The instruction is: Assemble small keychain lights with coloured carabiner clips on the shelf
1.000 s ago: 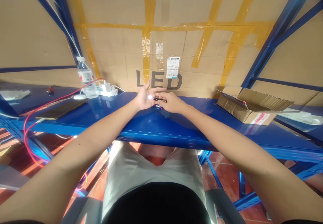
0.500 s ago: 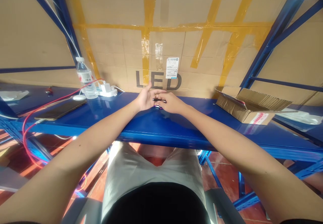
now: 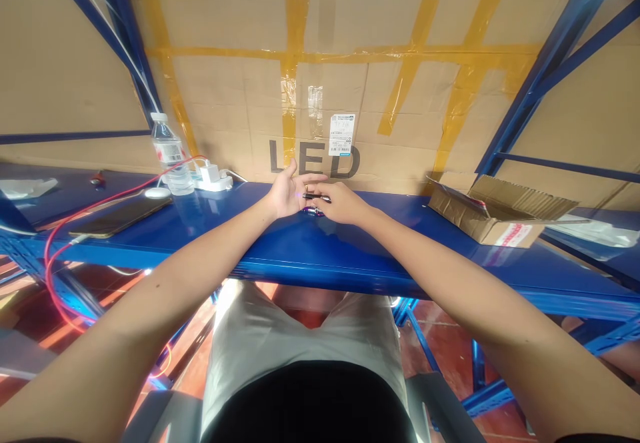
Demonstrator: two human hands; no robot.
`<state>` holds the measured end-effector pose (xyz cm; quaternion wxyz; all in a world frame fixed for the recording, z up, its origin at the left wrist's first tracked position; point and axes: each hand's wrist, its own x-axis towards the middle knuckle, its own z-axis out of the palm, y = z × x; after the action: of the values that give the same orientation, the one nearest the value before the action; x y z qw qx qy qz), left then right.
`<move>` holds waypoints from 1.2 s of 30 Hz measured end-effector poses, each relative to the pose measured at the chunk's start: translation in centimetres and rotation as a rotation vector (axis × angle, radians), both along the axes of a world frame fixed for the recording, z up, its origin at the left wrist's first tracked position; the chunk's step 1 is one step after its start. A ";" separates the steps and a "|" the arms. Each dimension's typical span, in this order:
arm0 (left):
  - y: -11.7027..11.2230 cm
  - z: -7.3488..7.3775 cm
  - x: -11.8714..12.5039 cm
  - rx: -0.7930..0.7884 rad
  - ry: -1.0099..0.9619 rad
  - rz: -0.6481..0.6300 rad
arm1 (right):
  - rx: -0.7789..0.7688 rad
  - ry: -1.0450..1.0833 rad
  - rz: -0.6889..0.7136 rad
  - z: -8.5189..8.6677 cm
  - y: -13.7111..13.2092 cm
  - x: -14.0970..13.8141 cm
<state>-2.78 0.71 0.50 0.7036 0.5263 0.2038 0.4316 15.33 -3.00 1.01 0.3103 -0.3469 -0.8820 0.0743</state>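
My right hand (image 3: 342,203) pinches a small black penlight (image 3: 316,196), a slim rod held level with its tip toward my left palm. On that palm, just off the tip, shows a faint purple glow. My left hand (image 3: 289,193) is open, palm up, with its thumb raised and its fingers reaching toward the right hand. The fingers of both hands overlap in part, so I cannot tell whether they touch. Below them on the blue shelf (image 3: 300,250) lies a small shiny purple item (image 3: 313,210), partly covered by the right hand; its kind is unclear.
To the left stand a water bottle (image 3: 173,156) and a white power strip with a charger (image 3: 210,175). A phone (image 3: 125,218) with a red cable (image 3: 120,193) lies nearer. An open cardboard box (image 3: 500,213) sits right. Behind rises a large cardboard sheet (image 3: 225,96).
A purple glow now shows on my left palm, where none was visible before. My left thumb and fingers have spread slightly. The right hand has barely moved.
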 end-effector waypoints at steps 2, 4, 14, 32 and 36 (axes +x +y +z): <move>0.0 0.0 0.0 -0.004 -0.002 0.001 | 0.003 -0.005 -0.003 0.0 0.0 0.0; 0.0 0.0 0.0 -0.003 0.005 0.007 | -0.011 -0.010 -0.017 0.0 0.0 0.0; -0.2 0.0 0.0 0.030 0.042 0.032 | 0.006 -0.017 -0.043 0.0 0.1 0.0; 0.3 -0.2 -0.1 0.016 0.006 -0.010 | 0.030 -0.046 -0.037 0.0 0.1 0.1; 0.2 -0.1 -0.1 0.015 -0.005 -0.010 | 0.031 -0.036 -0.048 0.0 0.1 0.1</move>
<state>-2.88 0.89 0.43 0.7025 0.5315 0.1960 0.4308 15.39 -2.93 1.06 0.3012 -0.3643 -0.8800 0.0470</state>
